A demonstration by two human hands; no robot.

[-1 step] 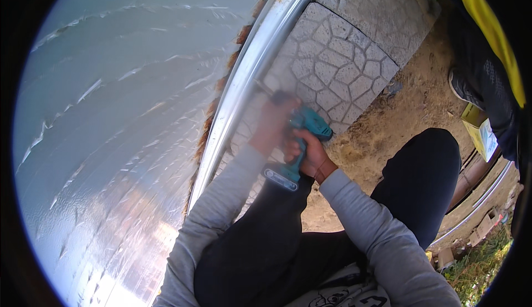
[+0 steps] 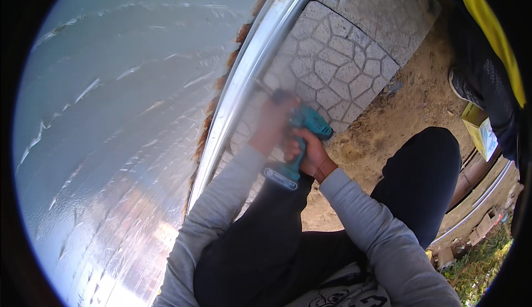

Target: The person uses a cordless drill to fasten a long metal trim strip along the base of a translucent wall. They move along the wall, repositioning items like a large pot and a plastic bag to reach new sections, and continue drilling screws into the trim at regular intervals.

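Note:
A teal cordless drill (image 2: 310, 123), with a battery at the base of its handle, points up-left, its bit near a shiny curved metal rail (image 2: 266, 27). My right hand (image 2: 310, 155) is closed round the drill's handle. My left hand (image 2: 269, 121) is closed round the front of the drill by the dark chuck; it looks hazy, and its fingertips are unclear. Left of the rail spreads a large glossy wrinkled surface (image 2: 111, 130), with a ragged brownish strip (image 2: 221, 85) along its edge.
Patterned paving slabs (image 2: 343, 69) lie beside the rail on bare dirt (image 2: 360, 146). My bent legs are below. Another person's leg and shoe (image 2: 465, 85) stand at the right, by a yellow box (image 2: 476, 124). Pipes, cardboard scraps (image 2: 482, 229) and grass lie lower right.

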